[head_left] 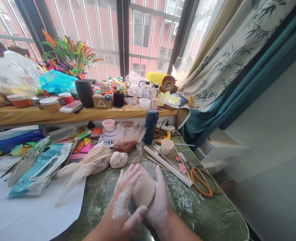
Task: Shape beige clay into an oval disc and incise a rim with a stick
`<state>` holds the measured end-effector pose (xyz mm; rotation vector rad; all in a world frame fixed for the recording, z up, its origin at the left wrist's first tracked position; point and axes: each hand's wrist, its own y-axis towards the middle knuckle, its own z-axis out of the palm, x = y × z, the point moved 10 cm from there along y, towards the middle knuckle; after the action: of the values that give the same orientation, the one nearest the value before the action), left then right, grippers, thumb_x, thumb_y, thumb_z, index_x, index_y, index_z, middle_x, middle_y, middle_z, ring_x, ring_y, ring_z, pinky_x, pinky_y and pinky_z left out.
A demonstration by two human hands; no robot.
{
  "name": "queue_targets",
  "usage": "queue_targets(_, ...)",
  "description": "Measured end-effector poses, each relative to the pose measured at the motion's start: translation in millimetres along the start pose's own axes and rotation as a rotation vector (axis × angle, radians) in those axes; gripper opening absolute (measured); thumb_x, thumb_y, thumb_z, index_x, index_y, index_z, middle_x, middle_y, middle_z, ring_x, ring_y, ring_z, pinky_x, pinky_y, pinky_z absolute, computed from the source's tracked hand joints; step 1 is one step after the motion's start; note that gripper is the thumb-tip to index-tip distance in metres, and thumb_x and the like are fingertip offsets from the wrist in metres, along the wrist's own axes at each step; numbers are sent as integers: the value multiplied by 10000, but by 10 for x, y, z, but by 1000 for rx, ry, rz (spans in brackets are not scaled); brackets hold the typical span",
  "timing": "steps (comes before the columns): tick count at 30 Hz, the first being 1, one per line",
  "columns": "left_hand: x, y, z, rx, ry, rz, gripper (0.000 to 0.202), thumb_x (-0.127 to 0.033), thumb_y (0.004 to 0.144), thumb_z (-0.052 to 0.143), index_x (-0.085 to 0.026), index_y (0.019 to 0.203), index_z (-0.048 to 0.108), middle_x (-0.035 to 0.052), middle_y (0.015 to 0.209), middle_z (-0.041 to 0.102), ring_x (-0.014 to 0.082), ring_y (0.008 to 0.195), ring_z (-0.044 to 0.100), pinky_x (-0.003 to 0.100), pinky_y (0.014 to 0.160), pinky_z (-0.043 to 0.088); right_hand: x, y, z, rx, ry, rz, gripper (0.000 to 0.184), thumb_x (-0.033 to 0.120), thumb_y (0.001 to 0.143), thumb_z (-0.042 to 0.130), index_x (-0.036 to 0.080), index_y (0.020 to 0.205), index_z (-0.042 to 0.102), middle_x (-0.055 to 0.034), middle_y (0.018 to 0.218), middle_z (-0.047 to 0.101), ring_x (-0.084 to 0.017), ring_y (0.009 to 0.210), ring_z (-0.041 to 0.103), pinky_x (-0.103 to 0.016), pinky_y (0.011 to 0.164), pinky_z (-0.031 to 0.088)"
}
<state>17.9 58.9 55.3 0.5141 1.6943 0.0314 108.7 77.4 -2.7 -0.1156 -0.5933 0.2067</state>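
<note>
Both my hands, dusted white with flour, cup a flattened tan disc of dough or clay [144, 191] above the green table [208, 217]. My left hand [124, 197] wraps its left side with the thumb under the disc. My right hand [159, 199] holds its right side, fingers pointing away from me. A white lump of dough [118, 159] lies just beyond my hands, beside a knotted plastic bag [87, 165].
A white rolling pin [166, 165] and orange-handled scissors [203, 180] lie to the right. A paper cup [167, 146], dark bottle [151, 126], bag of brown filling [128, 137] and kitchen scale [107, 140] stand behind. White paper [24, 211] covers the left; the windowsill is cluttered.
</note>
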Motion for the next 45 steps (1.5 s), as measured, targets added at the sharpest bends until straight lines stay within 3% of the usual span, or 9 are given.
queue_targets(4, 533, -33, -26, -245, -536, -433, 600, -635, 842, 684, -257, 1308, 677, 94, 1532, 542, 382, 1489, 366, 533, 1259, 203, 496, -176, 171, -54, -279, -330, 751, 782, 938, 355, 252, 1396, 625, -88, 1493, 576, -300, 1480, 402, -546, 1239, 250)
queue_targets(8, 598, -101, 450, 30, -1052, -776, 667, -701, 899, 530, -185, 1294, 685, 144, 1368, 674, 395, 1410, 488, 535, 1204, 329, 525, -365, 668, 158, -1000, -537, 732, 619, 840, 722, 307, 1477, 542, -36, 1566, 492, -327, 1527, 297, -530, 1286, 37)
queue_targets(11, 569, -53, 250, -106, -1040, -682, 640, -678, 900, 553, -195, 1296, 690, 127, 1338, 698, 386, 1402, 500, 521, 1192, 361, 488, -320, 503, 7, -999, -553, 673, 593, 894, 666, 294, 1483, 535, -35, 1585, 466, -306, 1511, 339, -517, 1285, 106)
queue_targets(14, 357, 25, -87, -195, -707, -354, 662, -609, 802, 746, -260, 1358, 659, 90, 1482, 597, 382, 1484, 380, 505, 1236, 293, 230, -132, 24, -197, -546, -267, 699, 700, 990, 339, 224, 1442, 579, -87, 1526, 540, -291, 1443, 461, -519, 1192, 364)
queue_targets(19, 40, 36, -86, -14, -133, -97, 581, -430, 784, 829, -286, 1331, 697, 94, 1535, 538, 405, 1523, 282, 546, 1279, 43, -111, -36, -11, -17, -203, -19, 882, 759, 967, 121, 179, 1315, 686, -146, 1352, 681, -332, 1356, 561, -599, 1079, 468)
queue_targets(25, 564, 40, -226, -315, -479, -372, 477, -543, 860, 735, -236, 1225, 722, 96, 1447, 618, 329, 1480, 390, 461, 1268, 204, 218, -135, 68, 48, -188, -176, 873, 772, 962, 108, 222, 1397, 627, -125, 1505, 552, -315, 1423, 486, -620, 1150, 385)
queue_targets(29, 767, -78, 243, -208, -856, -644, 434, -519, 826, 772, -197, 1113, 724, 129, 1304, 708, 334, 1306, 596, 465, 1145, 421, 364, -176, 137, 50, -181, -227, 864, 781, 955, 144, 222, 1396, 633, -141, 1470, 587, -337, 1412, 496, -633, 1150, 374)
queue_targets(33, 575, -224, 683, 101, -1055, -800, 426, -491, 884, 717, -130, 1110, 726, 184, 1225, 729, 329, 1214, 661, 453, 1092, 458, 522, -219, 104, 38, -237, -356, 726, 749, 955, 338, 260, 1416, 613, -116, 1456, 605, -314, 1447, 448, -584, 1213, 286)
queue_targets(45, 596, -164, 488, 33, -980, -780, 302, -271, 769, 867, -171, 1010, 715, 102, 1112, 740, 247, 1014, 713, 360, 926, 538, 455, -202, -33, 50, -457, -302, 632, 718, 958, 425, 315, 1412, 602, -72, 1496, 573, -286, 1456, 430, -526, 1229, 253)
